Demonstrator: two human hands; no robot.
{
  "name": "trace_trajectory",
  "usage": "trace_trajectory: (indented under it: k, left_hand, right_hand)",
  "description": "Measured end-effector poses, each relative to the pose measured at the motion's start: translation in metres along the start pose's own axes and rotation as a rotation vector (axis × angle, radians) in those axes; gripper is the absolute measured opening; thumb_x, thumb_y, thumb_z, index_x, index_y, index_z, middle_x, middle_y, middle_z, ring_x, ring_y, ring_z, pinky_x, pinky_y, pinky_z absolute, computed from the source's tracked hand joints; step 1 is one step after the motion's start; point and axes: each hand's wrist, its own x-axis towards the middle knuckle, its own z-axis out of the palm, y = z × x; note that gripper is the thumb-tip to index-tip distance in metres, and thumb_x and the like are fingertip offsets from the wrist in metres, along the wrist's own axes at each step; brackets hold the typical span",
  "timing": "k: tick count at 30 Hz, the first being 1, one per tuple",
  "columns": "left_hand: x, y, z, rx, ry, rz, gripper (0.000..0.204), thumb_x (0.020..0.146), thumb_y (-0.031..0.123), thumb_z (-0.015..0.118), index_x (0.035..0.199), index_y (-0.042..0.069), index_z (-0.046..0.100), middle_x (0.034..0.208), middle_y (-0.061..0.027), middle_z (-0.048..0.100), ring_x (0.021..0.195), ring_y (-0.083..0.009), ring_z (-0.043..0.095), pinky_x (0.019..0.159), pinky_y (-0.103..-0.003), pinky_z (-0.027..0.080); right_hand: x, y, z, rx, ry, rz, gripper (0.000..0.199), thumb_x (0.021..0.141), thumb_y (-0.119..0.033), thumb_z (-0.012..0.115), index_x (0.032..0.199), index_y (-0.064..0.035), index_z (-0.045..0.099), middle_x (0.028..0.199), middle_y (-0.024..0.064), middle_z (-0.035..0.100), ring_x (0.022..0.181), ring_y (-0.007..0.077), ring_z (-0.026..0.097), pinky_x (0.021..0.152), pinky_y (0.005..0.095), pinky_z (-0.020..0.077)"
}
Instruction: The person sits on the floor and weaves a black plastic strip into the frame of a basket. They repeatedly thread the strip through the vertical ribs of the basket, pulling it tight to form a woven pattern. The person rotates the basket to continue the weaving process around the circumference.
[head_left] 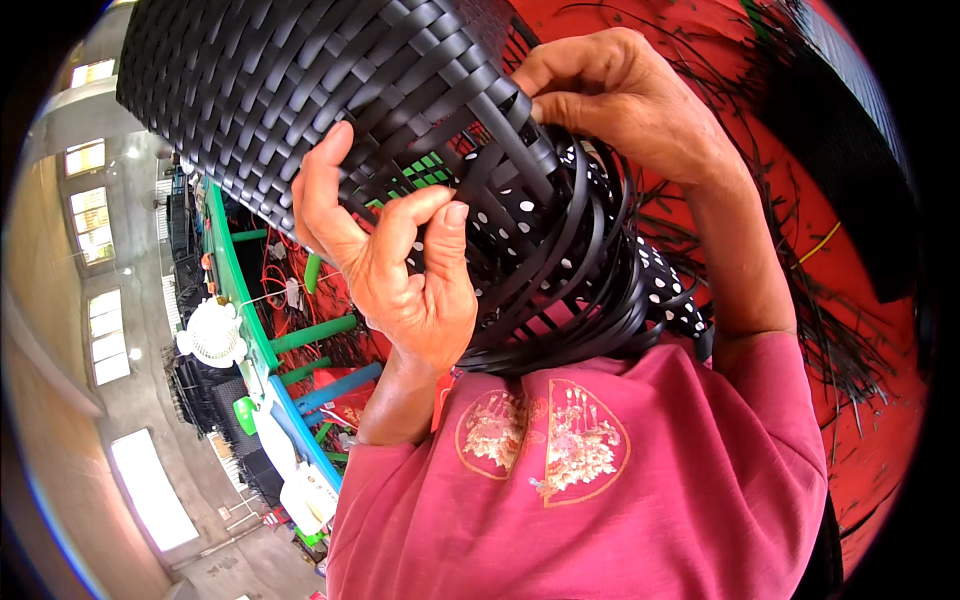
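A black woven plastic basket (300,110) tilts across the top of the view, with an unwoven gap near its rim. Thumb and forefinger of my left hand (400,265) are pinched together at a black plastic strip beside this gap; its other fingers reach over the weave. My right hand (640,115) is closed at the basket's rim, thumb and bent forefinger pressed on a strip there. What lies between those fingertips is mostly hidden. A looped bundle of loose black strips (590,290) hangs over my lap, above black cloth with white dots (660,285).
Red sheeting (870,370) strewn with black strip scraps covers the ground on the right. A dark curved woven piece (840,150) lies at the far right. Left of me are a green frame (235,280), green bars (315,333), a blue bar (340,388) and a white fan (213,332).
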Motion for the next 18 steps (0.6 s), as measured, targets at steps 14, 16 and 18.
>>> trace_trajectory:
  k: [14,16,18]
  left_hand:
    - [0.022,0.007,-0.036,-0.031,-0.241,0.104,0.026,0.079,0.019,0.075,0.090,-0.001,0.064,0.130,-0.0194,0.050,0.116,-0.0255,0.048,0.093,-0.034,0.040]
    - [0.026,0.019,-0.038,-0.255,-0.247,-0.080,0.020,0.083,0.013,0.071,0.093,-0.003,0.064,0.111,-0.0174,0.060,0.096,-0.0201,0.058,0.082,-0.028,0.045]
    - [0.033,0.028,-0.043,-0.365,-0.285,-0.336,0.020,0.088,0.012,0.066,0.094,-0.006,0.062,0.090,-0.0122,0.066,0.069,-0.0115,0.057,0.064,-0.020,0.044]
  right_hand:
    - [0.004,0.019,-0.010,-0.034,-0.099,0.043,0.019,0.091,-0.010,0.060,0.104,0.0033,0.066,0.087,0.0000,0.068,0.081,0.0054,0.061,0.076,0.0211,0.0498]
    - [0.006,0.025,-0.006,0.013,-0.105,0.008,0.022,0.091,-0.011,0.061,0.106,0.0039,0.066,0.091,0.0019,0.069,0.085,0.0071,0.063,0.080,0.0226,0.0509]
    - [0.015,0.020,-0.023,0.129,-0.400,0.094,0.027,0.091,-0.016,0.062,0.109,0.0034,0.062,0.103,0.0074,0.064,0.092,0.0124,0.061,0.085,0.0275,0.0480]
